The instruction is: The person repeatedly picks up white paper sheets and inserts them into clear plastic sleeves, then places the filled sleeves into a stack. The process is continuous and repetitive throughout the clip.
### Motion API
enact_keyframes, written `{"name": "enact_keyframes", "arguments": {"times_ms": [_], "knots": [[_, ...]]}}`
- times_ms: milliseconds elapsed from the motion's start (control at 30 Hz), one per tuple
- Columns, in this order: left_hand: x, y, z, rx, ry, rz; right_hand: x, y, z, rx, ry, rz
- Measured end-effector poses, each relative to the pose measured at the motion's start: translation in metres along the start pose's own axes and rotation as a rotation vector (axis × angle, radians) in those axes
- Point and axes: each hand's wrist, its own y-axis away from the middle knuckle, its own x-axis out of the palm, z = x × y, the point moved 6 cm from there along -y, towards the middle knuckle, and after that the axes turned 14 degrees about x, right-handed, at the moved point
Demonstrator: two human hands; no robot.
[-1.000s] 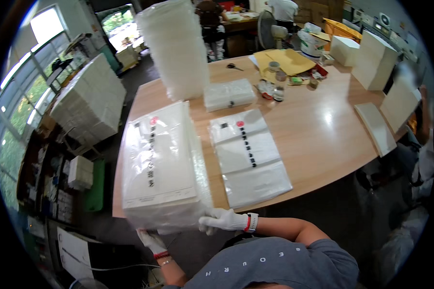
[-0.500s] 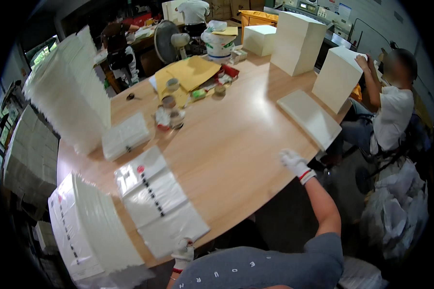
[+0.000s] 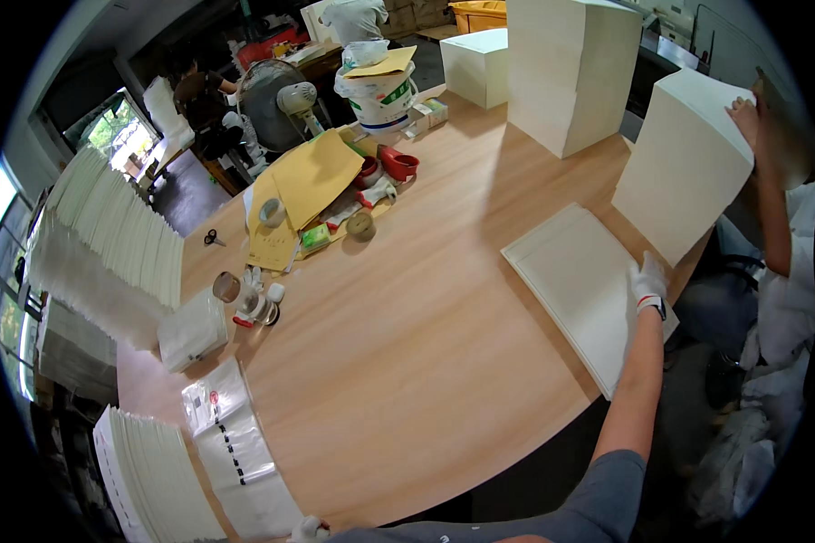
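Observation:
My right hand [image 3: 647, 279], in a white glove, reaches far out to the right. It lies on the near right corner of a flat stack of cream sheets [image 3: 566, 276] on the round wooden table [image 3: 407, 344]. Only a bit of my gloved left hand [image 3: 306, 528] shows at the lower edge. It is beside a pile of clear plastic bags [image 3: 235, 443], and its fingers are hidden. A stack of white packs [image 3: 149, 480] lies left of the bags.
A person at the right holds a big cream stack [image 3: 688, 163] upright with one hand [image 3: 743, 110]. Tall white stacks [image 3: 570, 68] stand at the back. Brown envelopes [image 3: 312, 176], tape rolls [image 3: 360, 224], scissors [image 3: 213, 238], a fan [image 3: 281, 95] and a bucket [image 3: 380, 90] lie farther back.
My view has swung to the right. My right hand has left the white packs, crossed the table and come down on the flat cream stack.

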Motion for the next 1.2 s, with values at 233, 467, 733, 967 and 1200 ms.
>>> {"name": "enact_keyframes", "arguments": {"times_ms": [233, 467, 733, 967, 1200], "knots": [[0.003, 0.020, 0.008, -0.149, -0.045, -0.115, 0.036, -0.008, -0.002, -0.209, -0.206, -0.136], [-0.003, 0.046, 0.007, -0.078, -0.143, -0.247, 0.017, 0.116, 0.024, -0.150, -0.135, -0.009], [-0.039, 0.137, 0.073, 0.007, -0.098, -0.452, 0.041, 0.335, 0.052, -0.403, -0.096, -0.097], [-0.087, 0.196, 0.144, 0.125, -0.072, -0.587, 0.023, 0.491, 0.067, -0.264, -0.097, -0.003], [-0.126, 0.141, 0.107, 0.387, -0.350, -0.632, -0.018, 0.585, 0.052, -0.631, -0.555, -0.480]]}}
